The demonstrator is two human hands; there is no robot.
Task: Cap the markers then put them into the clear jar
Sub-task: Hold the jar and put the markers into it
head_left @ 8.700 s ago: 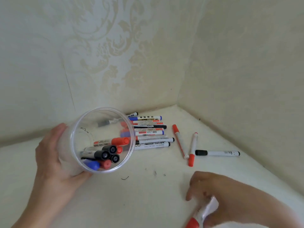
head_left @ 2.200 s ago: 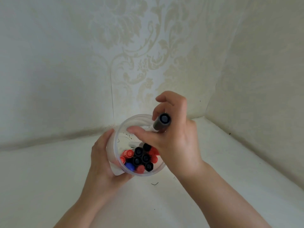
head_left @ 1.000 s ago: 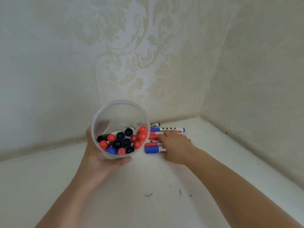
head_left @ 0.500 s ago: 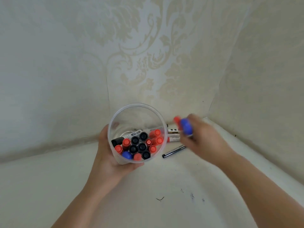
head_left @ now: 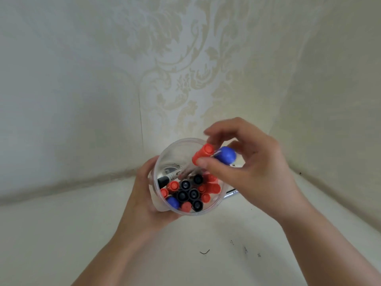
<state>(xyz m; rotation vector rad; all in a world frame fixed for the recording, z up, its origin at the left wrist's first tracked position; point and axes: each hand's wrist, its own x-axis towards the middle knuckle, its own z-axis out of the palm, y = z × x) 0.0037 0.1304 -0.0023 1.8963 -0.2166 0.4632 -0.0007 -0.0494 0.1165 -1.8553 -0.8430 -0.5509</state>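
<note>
left hand [head_left: 144, 195] grips the clear round plastic jar [head_left: 165, 162]; right hand [head_left: 253, 172] pinches a red-capped marker [head_left: 203, 154] and blue-capped marker [head_left: 226, 155] over its mouth

Red [head_left: 203, 154] + blue markers [head_left: 226, 155] over jar [head_left: 165, 155]

Soft, even daylight fills the corner, neither harsh nor dim, and it washes the patterned wallpaper [head_left: 185, 79] in a pale greenish-cream cast. The brightest patch lies on the wall at centre, just above the clear jar [head_left: 175, 149], whose rim catches a thin white glint. Shadows are faint: a grey smudge under the right hand [head_left: 253, 170] at lower centre and a dull band along the foot of the wall at left. The picture is slightly soft throughout, and the fingers [head_left: 208, 132] at the top of that hand smear with motion blur. Wide-angle distortion bows the wall seams and bends the table [head_left: 61, 234] edge toward the frame's sides.
</note>
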